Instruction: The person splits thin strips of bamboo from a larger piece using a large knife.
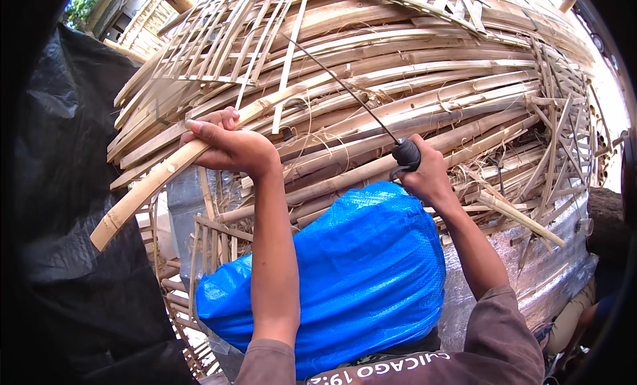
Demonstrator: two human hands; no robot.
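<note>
My left hand (232,143) is closed around a long split bamboo strip (142,191). The strip slants from the lower left up over the pile, its pale cut end sticking out past my wrist. My right hand (424,173) grips the black wrapped handle of a long knife (361,105). Its thin dark blade is seen nearly edge-on and points up and left, across the far part of the strip. Whether blade and strip touch, I cannot tell. A blue tarp (345,265) covers my lap between my forearms.
A big pile of bamboo strips (424,86) lies ahead. Woven bamboo lattice panels (219,37) rest on top and at the right. Black sheeting (73,206) hangs at the left. Silvery sheeting (531,279) is at the lower right, near another person's leg (570,312).
</note>
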